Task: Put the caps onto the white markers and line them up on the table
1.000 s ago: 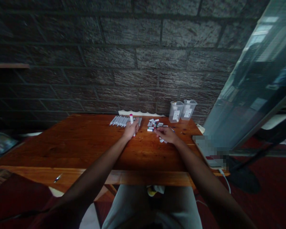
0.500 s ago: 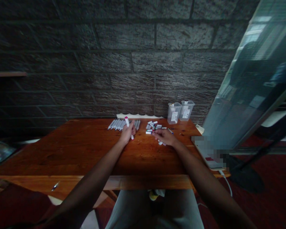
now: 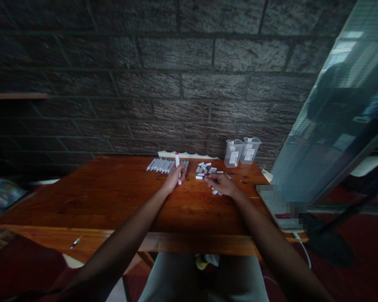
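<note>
My left hand (image 3: 175, 178) is closed round a white marker (image 3: 177, 161) with pink-red ends, which stands nearly upright in the fist. Just beyond that hand, a row of white markers (image 3: 159, 165) lies side by side on the wooden table (image 3: 119, 197). My right hand (image 3: 221, 183) hovers over the near side of a loose heap of short white marker caps (image 3: 203, 166), some with coloured ends. Its thumb and fingertips are pinched together; whatever may be between them is too small to make out. Several caps lie partly hidden under this hand.
Two clear plastic containers (image 3: 233, 153) with white labels stand at the back right, each with a little something inside. A white wavy-edged strip (image 3: 189, 155) runs along the wall behind the markers. A laptop-like grey slab (image 3: 280, 212) with a white cable lies at the right edge.
My left hand has tipped the marker more upright and come slightly nearer the right hand. The right hand stays by the caps, still pinched. The whole view has shifted a little.
</note>
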A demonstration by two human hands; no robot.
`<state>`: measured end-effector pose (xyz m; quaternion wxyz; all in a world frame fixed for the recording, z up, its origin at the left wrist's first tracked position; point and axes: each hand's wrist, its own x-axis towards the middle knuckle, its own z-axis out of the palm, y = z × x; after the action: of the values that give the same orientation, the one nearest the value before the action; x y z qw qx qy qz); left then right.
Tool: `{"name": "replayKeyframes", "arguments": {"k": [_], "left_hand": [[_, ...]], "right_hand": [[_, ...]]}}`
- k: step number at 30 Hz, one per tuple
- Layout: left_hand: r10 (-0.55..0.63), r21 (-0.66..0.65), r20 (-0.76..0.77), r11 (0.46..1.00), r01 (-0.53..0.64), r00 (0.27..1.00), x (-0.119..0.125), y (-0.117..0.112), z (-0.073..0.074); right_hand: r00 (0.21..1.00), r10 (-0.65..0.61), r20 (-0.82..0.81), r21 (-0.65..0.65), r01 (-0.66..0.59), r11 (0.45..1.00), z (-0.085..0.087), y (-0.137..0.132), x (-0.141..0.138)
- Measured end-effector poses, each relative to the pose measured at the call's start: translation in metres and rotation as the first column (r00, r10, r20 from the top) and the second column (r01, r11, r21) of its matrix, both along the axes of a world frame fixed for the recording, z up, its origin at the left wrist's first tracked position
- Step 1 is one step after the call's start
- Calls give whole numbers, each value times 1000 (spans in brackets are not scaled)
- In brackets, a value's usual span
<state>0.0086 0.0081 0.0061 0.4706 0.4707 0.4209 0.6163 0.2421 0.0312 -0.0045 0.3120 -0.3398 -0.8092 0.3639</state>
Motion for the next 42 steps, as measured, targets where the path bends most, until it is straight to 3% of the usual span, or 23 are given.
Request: {"name": "replayKeyframes", "arguments": {"k": [4, 11, 17, 29, 35, 42], "left_hand": [[-30, 31, 26, 999, 29, 999, 1, 2, -1], [-20, 62, -199, 998, 33, 980, 4, 0, -6], [-7, 96, -290, 995, 37, 957, 2, 0, -7], [-6, 77, -242, 997, 26, 970, 4, -1, -5], [4, 90, -307, 996, 25, 952, 6, -7, 1], [0, 94, -312, 995, 31, 950, 6, -7, -1]], "right_hand": [[1000, 13, 3, 25, -13, 1000, -2, 2, 1], [1000, 6, 15, 55, -6, 998, 0, 1, 0], [1000, 7, 24, 40, -8, 999, 2, 0, 1], [1000, 2, 13, 7, -2, 1000, 1, -1, 0], [1000, 0, 25, 60, -1, 998, 5, -3, 1], [1000, -8, 22, 19, 7, 1000, 4, -3, 1]]}}
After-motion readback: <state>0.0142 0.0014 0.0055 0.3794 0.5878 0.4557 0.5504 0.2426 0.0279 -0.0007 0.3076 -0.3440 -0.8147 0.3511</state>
